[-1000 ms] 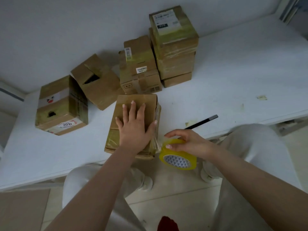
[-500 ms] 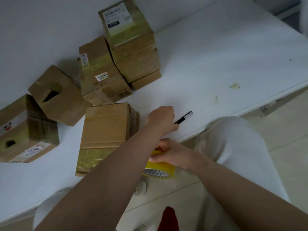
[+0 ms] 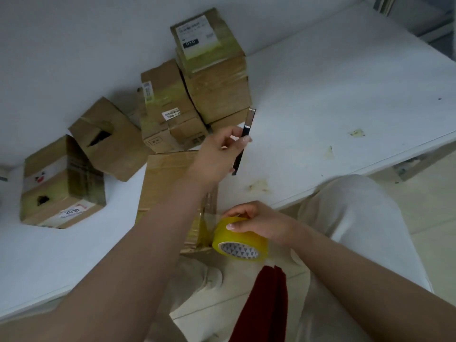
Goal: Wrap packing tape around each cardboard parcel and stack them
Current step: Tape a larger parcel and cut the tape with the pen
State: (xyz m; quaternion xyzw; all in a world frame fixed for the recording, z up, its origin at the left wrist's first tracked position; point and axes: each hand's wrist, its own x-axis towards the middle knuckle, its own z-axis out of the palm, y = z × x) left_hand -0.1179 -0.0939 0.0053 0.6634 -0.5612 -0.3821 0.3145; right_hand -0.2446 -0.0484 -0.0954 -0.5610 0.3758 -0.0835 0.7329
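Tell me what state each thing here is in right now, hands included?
Left hand: grips the cutter, lifted off the table.
Cutter: held roughly upright, metal end up.
Right hand: holds the tape roll.
Tape roll: off the table edge, a strip running to the near box.
Near box: flat on the table, partly taped.
Tilted box: top flaps gaping.
Tall stack: taped, against the wall.

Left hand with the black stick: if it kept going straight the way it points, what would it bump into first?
Probably the tall stack of taped boxes just beyond the left hand and its black cutter, though depth is hard to judge.
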